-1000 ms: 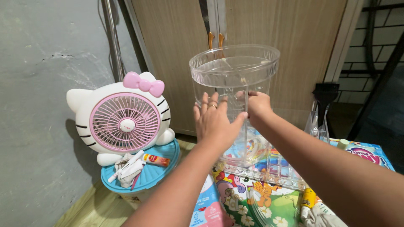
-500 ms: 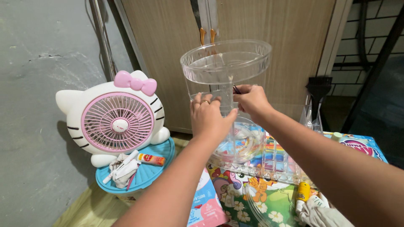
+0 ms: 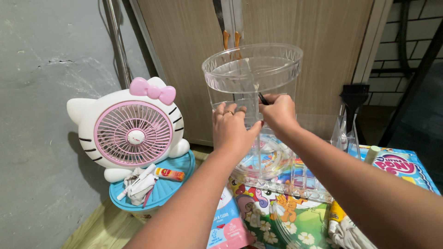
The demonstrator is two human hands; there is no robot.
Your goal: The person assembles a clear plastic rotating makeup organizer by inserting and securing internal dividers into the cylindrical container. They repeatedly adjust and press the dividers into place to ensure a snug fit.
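Observation:
A clear plastic two-tier organiser stands on a colourful cartoon-print table (image 3: pixel 277 221), its round upper tray (image 3: pixel 253 67) raised on clear posts above a lower tray (image 3: pixel 272 170). My left hand (image 3: pixel 233 129) rests against the posts under the upper tray, a ring on one finger. My right hand (image 3: pixel 278 113) pinches a thin dark stick-like item (image 3: pixel 263 98) just beneath the upper tray. What the item is cannot be made out.
A white and pink cat-shaped fan (image 3: pixel 131 129) stands on a round blue stool (image 3: pixel 180 177) at left, with a small tube (image 3: pixel 170 174) and white bits beside it. Wooden doors (image 3: pixel 286 27) rise behind. A black brush (image 3: pixel 354 99) stands in a clear holder at right.
My view has shifted slightly; both hands stay at the posts under the upper tray, with the right hand lifted a little closer to the tray.

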